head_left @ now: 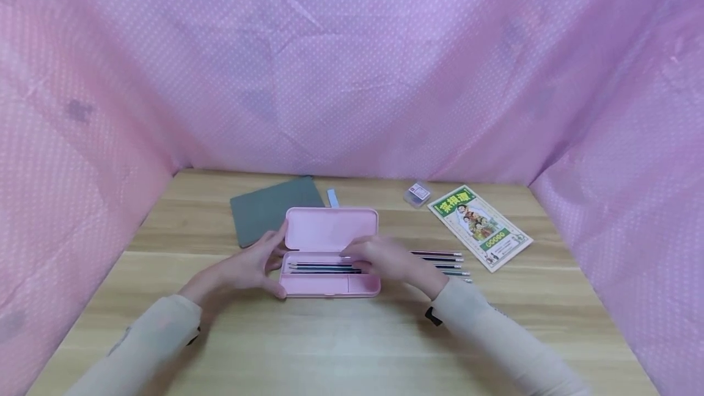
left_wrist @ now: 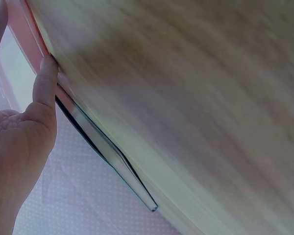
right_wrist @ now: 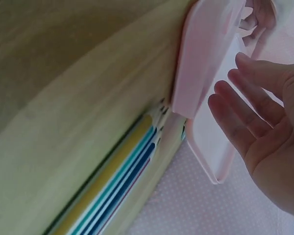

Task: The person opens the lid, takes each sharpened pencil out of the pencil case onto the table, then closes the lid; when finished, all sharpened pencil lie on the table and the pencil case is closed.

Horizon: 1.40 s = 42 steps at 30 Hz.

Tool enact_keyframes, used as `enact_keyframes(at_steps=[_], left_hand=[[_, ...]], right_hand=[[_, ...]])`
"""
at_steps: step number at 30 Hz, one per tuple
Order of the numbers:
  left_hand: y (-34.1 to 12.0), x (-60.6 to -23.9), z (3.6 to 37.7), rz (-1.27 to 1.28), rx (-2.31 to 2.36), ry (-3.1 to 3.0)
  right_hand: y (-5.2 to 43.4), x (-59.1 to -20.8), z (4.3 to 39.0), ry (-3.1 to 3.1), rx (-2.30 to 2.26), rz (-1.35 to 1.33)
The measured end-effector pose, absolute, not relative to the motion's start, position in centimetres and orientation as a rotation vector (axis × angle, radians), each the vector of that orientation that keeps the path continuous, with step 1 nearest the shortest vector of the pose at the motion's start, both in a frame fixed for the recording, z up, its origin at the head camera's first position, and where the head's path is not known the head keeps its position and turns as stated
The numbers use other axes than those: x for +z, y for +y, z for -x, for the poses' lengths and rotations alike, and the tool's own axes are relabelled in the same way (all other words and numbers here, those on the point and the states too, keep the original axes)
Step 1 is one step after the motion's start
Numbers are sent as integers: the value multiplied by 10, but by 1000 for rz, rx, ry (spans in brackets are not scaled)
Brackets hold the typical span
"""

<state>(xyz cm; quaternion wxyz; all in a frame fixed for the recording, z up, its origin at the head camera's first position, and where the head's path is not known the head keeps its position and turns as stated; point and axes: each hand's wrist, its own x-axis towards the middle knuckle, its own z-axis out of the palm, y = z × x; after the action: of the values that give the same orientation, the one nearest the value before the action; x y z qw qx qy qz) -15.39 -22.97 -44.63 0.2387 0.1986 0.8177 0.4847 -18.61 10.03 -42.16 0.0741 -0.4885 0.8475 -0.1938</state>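
Note:
A pink pencil case (head_left: 315,286) lies on the table with its lid (head_left: 332,228) raised at the back. Several pencils (head_left: 319,267) lie lengthwise in its rear compartment. My left hand (head_left: 250,266) grips the case's left end, thumb at the near corner and a finger against the lid's edge. Over the right half of the case is my right hand (head_left: 379,258), fingertips above the pencils. In the right wrist view that hand's fingers are loosely bent, with nothing seen between them. Beside the case, several more pencils (right_wrist: 112,181) lie on the table, partly behind my right hand in the head view.
A dark green notebook (head_left: 269,206) lies behind the case at the left, near a small pale blue strip (head_left: 332,198). At the back right are a small clear box (head_left: 418,194) and a booklet (head_left: 478,225). Pink dotted cloth (head_left: 352,78) walls off the wooden table (head_left: 341,347).

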Motion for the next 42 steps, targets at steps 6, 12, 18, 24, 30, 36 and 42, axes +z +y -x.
enact_keyframes(at_steps=[6, 12, 18, 24, 30, 36, 42], left_hand=[[-231, -447, 151, -597, 1334, 2251], [-233, -445, 153, -609, 1311, 2267], [-234, -442, 157, -611, 1308, 2275], [-235, -441, 158, -593, 1326, 2255], [-233, -446, 157, -615, 1338, 2234], [-232, -447, 155, -613, 1328, 2249], [-232, -447, 154, -606, 1310, 2257]], right_hand=[[97, -425, 183, 2572, -559, 1409], [95, -425, 180, 2593, -520, 1382], [93, -428, 183, 2601, -466, 1414], [91, -427, 183, 2602, -461, 1381], [92, -427, 178, 2602, -446, 1330], [90, -430, 178, 2614, -447, 1335], [89, -430, 178, 2610, -454, 1325]])
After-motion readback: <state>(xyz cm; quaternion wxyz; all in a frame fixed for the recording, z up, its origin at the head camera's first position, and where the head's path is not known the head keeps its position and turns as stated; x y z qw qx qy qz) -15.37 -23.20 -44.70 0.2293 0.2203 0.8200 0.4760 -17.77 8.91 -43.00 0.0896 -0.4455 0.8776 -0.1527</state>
